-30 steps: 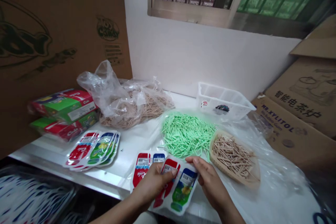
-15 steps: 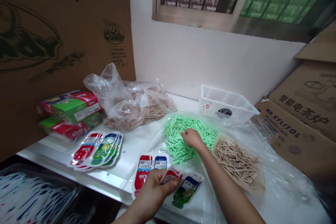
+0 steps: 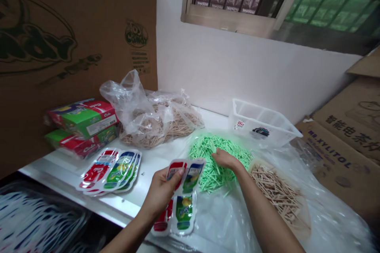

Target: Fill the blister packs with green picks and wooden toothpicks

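Observation:
My left hand (image 3: pixel 159 193) is closed on a bottle-shaped plastic pouch card (image 3: pixel 186 174) printed red, blue and green, held up off the table. A second such card (image 3: pixel 175 214) lies on the table just below it. My right hand (image 3: pixel 225 159) rests palm down in the pile of green sticks (image 3: pixel 211 154), fingers curled into them. Whether it grips any sticks is hidden.
A tray of tan sticks (image 3: pixel 279 193) sits right of the green pile on clear plastic sheet. A bag of tan sticks (image 3: pixel 154 120), a fan of pouch cards (image 3: pixel 111 169), wrapped boxes (image 3: pixel 84 120) and a white basket (image 3: pixel 263 124) stand around. Cardboard boxes (image 3: pixel 341 146) flank the table.
My left hand has lifted the pouch card up from the table. My right hand left the card, reached into the green sticks and stays there.

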`<state>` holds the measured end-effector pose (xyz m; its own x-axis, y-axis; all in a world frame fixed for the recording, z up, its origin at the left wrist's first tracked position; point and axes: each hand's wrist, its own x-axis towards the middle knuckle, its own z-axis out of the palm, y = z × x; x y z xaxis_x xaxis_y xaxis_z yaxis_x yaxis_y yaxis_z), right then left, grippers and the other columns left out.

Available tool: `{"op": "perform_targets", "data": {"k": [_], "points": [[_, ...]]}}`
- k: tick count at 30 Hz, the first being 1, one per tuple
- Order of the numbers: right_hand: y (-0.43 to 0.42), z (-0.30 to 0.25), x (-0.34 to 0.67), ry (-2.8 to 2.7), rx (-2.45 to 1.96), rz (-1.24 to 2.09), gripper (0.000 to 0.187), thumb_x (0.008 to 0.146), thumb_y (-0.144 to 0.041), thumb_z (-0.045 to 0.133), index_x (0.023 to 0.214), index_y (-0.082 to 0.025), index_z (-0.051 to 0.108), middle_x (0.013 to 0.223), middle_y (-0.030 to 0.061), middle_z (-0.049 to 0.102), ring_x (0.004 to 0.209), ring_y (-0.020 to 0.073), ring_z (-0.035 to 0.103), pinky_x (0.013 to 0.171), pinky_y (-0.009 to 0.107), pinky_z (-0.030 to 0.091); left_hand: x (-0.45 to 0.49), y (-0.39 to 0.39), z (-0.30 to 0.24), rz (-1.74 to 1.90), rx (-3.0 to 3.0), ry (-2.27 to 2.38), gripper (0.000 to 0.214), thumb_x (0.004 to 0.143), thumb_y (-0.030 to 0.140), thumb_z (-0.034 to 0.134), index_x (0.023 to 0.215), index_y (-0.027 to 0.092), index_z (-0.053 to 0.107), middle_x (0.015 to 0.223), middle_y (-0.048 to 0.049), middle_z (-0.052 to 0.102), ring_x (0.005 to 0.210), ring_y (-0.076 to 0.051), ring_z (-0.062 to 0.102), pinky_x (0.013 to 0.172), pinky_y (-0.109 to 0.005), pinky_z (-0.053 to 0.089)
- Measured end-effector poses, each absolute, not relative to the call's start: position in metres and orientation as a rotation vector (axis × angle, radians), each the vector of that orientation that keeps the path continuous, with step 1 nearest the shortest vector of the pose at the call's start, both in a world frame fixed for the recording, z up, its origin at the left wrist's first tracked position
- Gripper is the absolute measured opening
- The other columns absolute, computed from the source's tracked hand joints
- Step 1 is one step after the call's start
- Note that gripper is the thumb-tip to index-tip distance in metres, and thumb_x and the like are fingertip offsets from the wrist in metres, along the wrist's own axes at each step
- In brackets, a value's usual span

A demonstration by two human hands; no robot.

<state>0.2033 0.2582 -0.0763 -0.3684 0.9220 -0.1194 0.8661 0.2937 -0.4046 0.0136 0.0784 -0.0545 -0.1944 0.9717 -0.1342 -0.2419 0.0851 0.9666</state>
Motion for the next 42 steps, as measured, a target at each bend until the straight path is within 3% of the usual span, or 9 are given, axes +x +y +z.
{"op": "perform_targets", "data": {"k": [8,14,20,22,25,28,33,38,42], "points": [[0.241,-0.085,0.228,-2.308,-1.367,0.68,0.024,0.087,-0.019,0.028,0.096,-0.017,0.05,0.079,0.0025,0.064,0.069,0.0154,0.059,0.063,0.026,0.044,0.023,0.153,-0.041,1.78,1.113,1.352,0.029,0.074,0.042,0.063,0.07,0.014,0.066,0.062,-0.0013,0.062,0.067,-0.017,0.055,0.06,-0.022,0.041],[0.225,-0.073,0.236,-2.369,-1.2,0.505,0.019,0.089,-0.021,0.032,0.097,-0.019,0.049,0.089,0.006,0.061,0.085,0.0194,0.055,0.077,0.032,0.04,0.052,0.198,-0.037,1.85,1.332,1.312,0.03,0.082,0.041,0.054,0.09,0.015,0.068,0.074,-0.002,0.065,0.072,-0.016,0.055,0.069,-0.024,0.041],[0.211,-0.053,0.22,-2.667,-0.993,-0.009,0.025,0.075,-0.005,0.042,0.093,-0.014,0.057,0.095,0.0128,0.06,0.094,0.0239,0.051,0.089,0.039,0.034,0.095,0.203,-0.044,1.684,1.517,1.213,0.028,0.085,0.037,0.049,0.091,0.017,0.068,0.08,-0.0029,0.066,0.076,-0.017,0.058,0.074,-0.026,0.042],[0.209,-0.051,0.218,-2.611,-0.968,0.176,0.023,0.076,-0.008,0.044,0.093,-0.014,0.058,0.095,0.0121,0.061,0.092,0.0234,0.052,0.087,0.038,0.036,0.102,0.199,-0.044,1.671,1.498,1.158,0.027,0.086,0.036,0.049,0.093,0.017,0.068,0.086,-0.0048,0.068,0.083,-0.019,0.059,0.079,-0.028,0.043],[0.207,-0.054,0.217,-2.047,-0.994,0.823,0.014,0.085,-0.026,0.044,0.088,-0.019,0.055,0.076,0.0033,0.059,0.073,0.0181,0.054,0.072,0.032,0.044,0.106,0.194,-0.042,1.786,1.322,1.131,0.028,0.087,0.036,0.049,0.099,0.017,0.066,0.098,-0.0064,0.068,0.094,-0.02,0.059,0.086,-0.03,0.042],[0.199,-0.058,0.209,-1.323,-0.927,1.187,0.028,0.086,-0.048,0.042,0.078,-0.022,0.05,0.064,-0.0031,0.052,0.062,0.0141,0.053,0.066,0.029,0.047,0.111,0.19,-0.042,1.856,1.084,1.127,0.03,0.085,0.04,0.05,0.101,0.017,0.062,0.092,-0.0046,0.067,0.086,-0.018,0.06,0.081,-0.028,0.044],[0.17,-0.057,0.177,-0.741,-0.757,1.413,0.03,0.077,-0.048,0.058,0.09,-0.021,0.055,0.076,-0.0012,0.059,0.079,0.0151,0.06,0.083,0.032,0.047,0.128,0.185,-0.048,1.811,0.706,1.015,0.032,0.079,0.048,0.055,0.085,0.016,0.056,0.055,0.005,0.051,0.046,-0.009,0.048,0.05,-0.021,0.042],[0.143,-0.061,0.171,-0.827,-0.838,1.42,0.037,0.082,-0.051,0.049,0.1,-0.019,0.055,0.095,0.0049,0.065,0.096,0.0192,0.06,0.083,0.032,0.047,0.127,0.174,-0.054,1.732,0.666,1.064,0.032,0.076,0.047,0.059,0.077,0.016,0.054,0.052,0.0058,0.049,0.045,-0.008,0.046,0.049,-0.02,0.038],[0.132,-0.056,0.198,-1.288,-1.026,1.291,0.035,0.088,-0.051,0.039,0.088,-0.019,0.055,0.083,0.0045,0.064,0.08,0.0179,0.061,0.07,0.028,0.049,0.111,0.162,-0.056,1.626,0.751,1.132,0.032,0.072,0.047,0.063,0.072,0.015,0.057,0.05,0.0061,0.049,0.043,-0.009,0.043,0.047,-0.021,0.035]]}}
